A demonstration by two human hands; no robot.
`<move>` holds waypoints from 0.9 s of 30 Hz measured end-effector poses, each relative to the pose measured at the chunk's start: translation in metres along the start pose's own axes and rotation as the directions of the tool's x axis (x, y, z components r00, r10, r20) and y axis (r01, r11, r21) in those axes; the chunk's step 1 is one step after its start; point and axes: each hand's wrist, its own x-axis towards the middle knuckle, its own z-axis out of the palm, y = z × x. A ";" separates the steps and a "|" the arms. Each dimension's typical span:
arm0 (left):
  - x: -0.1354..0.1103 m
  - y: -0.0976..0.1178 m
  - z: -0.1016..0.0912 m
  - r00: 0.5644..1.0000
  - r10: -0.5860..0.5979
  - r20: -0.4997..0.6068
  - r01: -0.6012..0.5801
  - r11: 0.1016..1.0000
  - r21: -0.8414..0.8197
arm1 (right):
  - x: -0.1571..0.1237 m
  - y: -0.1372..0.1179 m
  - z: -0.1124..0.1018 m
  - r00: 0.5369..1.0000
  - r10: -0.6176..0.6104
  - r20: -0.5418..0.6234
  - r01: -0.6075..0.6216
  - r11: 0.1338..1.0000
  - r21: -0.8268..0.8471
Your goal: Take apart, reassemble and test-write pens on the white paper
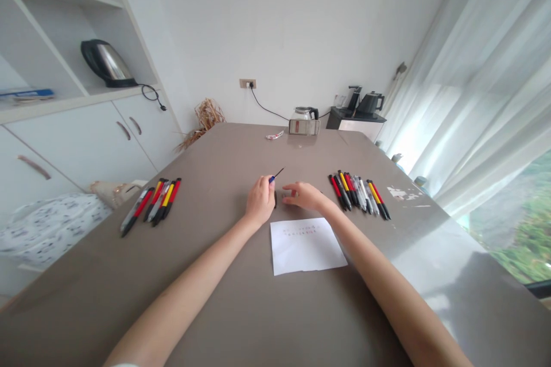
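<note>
My left hand [259, 200] is closed around a slim pen part, which looks like a refill [278, 173], dark and thin with a blue section at my fingertips. Its dark end points up and to the right. A short black piece [275, 199] shows beside that hand, too small to name. Just to the right, my right hand [303, 195] hovers low over the table with thumb and fingers apart. A small greyish bit shows near its fingertips, and I cannot tell whether it is touched. Below both hands lies a white sheet of paper [305, 249] with faint reddish writing.
Several pens in red, yellow, black and grey [157, 200] lie in a row at left; several more pens [357, 192] lie at right. A glass pot [305, 114] in a metal-looking holder stands at the table's far edge, near a crumpled wrapper [274, 135].
</note>
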 end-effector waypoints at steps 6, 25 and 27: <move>-0.001 0.002 0.000 0.998 -0.047 0.038 0.041 0.988 0.151 | 0.003 -0.001 0.014 0.999 0.026 -0.047 -0.029 0.998 -0.063; -0.003 0.016 -0.004 0.990 -0.074 0.120 0.024 0.926 0.376 | -0.002 0.011 -0.009 0.856 0.370 -0.362 0.192 0.422 0.886; -0.003 0.015 -0.004 0.989 -0.073 0.126 0.021 0.929 0.369 | -0.003 0.009 -0.008 0.872 0.360 -0.330 0.186 0.380 0.906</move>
